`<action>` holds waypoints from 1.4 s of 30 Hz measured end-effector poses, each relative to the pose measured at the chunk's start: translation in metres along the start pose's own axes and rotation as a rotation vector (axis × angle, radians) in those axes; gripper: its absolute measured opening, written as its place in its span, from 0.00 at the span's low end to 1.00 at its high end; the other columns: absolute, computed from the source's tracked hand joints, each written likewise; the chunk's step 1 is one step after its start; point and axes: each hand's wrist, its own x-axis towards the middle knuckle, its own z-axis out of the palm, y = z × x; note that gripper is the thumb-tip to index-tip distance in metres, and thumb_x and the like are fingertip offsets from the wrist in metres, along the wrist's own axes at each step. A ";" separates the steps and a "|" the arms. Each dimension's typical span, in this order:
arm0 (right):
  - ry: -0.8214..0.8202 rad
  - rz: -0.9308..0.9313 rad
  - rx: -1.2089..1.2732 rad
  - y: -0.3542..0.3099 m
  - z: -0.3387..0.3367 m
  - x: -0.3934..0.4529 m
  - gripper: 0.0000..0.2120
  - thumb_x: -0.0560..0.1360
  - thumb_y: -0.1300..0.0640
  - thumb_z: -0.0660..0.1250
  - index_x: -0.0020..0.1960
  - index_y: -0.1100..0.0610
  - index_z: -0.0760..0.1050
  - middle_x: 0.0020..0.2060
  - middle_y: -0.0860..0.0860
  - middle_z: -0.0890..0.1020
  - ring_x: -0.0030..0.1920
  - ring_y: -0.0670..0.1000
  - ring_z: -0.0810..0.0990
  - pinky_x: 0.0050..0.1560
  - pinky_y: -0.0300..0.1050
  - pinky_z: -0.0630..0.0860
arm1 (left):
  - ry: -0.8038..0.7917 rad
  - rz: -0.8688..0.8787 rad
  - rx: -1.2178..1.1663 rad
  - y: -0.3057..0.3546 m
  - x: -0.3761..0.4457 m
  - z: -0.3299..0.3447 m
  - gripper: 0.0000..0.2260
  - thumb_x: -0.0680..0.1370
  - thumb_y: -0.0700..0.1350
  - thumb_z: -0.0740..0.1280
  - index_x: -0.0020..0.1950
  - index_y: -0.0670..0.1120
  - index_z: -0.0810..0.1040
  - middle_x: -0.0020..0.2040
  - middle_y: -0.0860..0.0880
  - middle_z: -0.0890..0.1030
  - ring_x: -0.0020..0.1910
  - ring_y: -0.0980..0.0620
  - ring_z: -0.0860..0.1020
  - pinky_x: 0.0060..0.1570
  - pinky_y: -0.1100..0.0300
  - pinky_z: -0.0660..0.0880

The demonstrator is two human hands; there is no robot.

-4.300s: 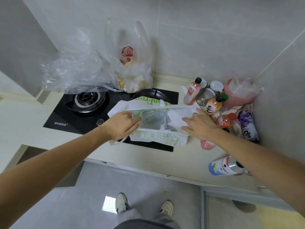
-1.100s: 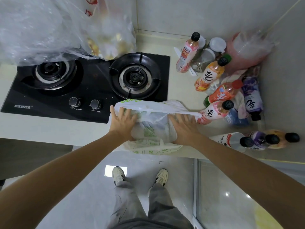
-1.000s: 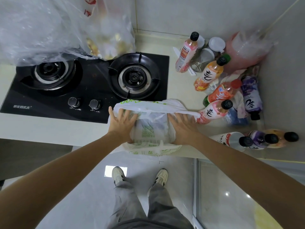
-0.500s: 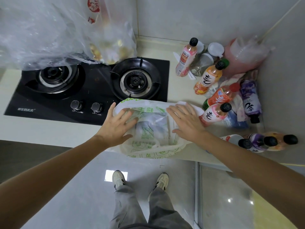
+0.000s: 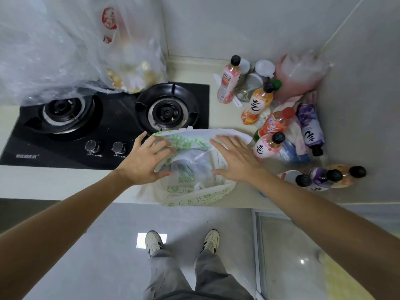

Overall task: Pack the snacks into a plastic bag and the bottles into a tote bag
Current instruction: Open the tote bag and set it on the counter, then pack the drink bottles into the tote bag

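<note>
A white bag with green print lies at the counter's front edge, partly hanging over it. My left hand presses its left side with fingers spread, and my right hand lies flat on its right side. Several drink bottles crowd the right corner: a pink one upright, an orange one, a red-capped one, a pink one beside my right hand, a purple one. A few more bottles lie at the right edge. A clear plastic bag with snacks stands behind the stove.
A black two-burner gas stove fills the left counter, its knobs just left of my left hand. A crumpled clear bag lies over its far left. A pink bagged container sits in the back corner. Floor and my shoes lie below.
Both hands slid the white bag from the stove to the counter's front edge. In the last half second they spread apart on it and its lower part sags further over the edge.
</note>
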 end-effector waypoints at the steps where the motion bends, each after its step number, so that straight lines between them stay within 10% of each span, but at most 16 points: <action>1: 0.032 0.002 0.014 -0.004 -0.005 -0.004 0.48 0.72 0.34 0.71 0.83 0.50 0.55 0.81 0.53 0.60 0.80 0.57 0.57 0.81 0.58 0.54 | 0.046 0.009 0.017 0.002 0.001 -0.005 0.29 0.74 0.68 0.69 0.68 0.52 0.77 0.65 0.52 0.75 0.67 0.44 0.71 0.72 0.34 0.59; 15: 0.351 0.238 -0.036 -0.008 -0.085 -0.094 0.28 0.70 0.42 0.71 0.67 0.52 0.73 0.60 0.50 0.77 0.64 0.56 0.72 0.66 0.55 0.71 | 0.085 0.174 -0.027 0.115 0.118 -0.090 0.31 0.76 0.65 0.65 0.75 0.52 0.66 0.66 0.49 0.72 0.63 0.44 0.72 0.54 0.45 0.74; 25: 0.324 0.523 -0.268 0.029 -0.078 -0.179 0.18 0.71 0.42 0.67 0.51 0.55 0.80 0.46 0.52 0.78 0.52 0.58 0.76 0.52 0.55 0.64 | -0.159 0.103 -0.217 0.191 0.194 -0.081 0.31 0.80 0.60 0.64 0.80 0.59 0.56 0.75 0.46 0.66 0.72 0.42 0.66 0.64 0.42 0.71; 42: 0.372 0.423 0.122 0.037 -0.080 -0.176 0.16 0.77 0.43 0.68 0.45 0.53 0.67 0.32 0.50 0.77 0.33 0.55 0.76 0.36 0.49 0.70 | 0.083 -0.068 -0.590 0.189 0.177 -0.096 0.09 0.79 0.51 0.69 0.54 0.51 0.71 0.41 0.49 0.81 0.38 0.45 0.78 0.40 0.49 0.77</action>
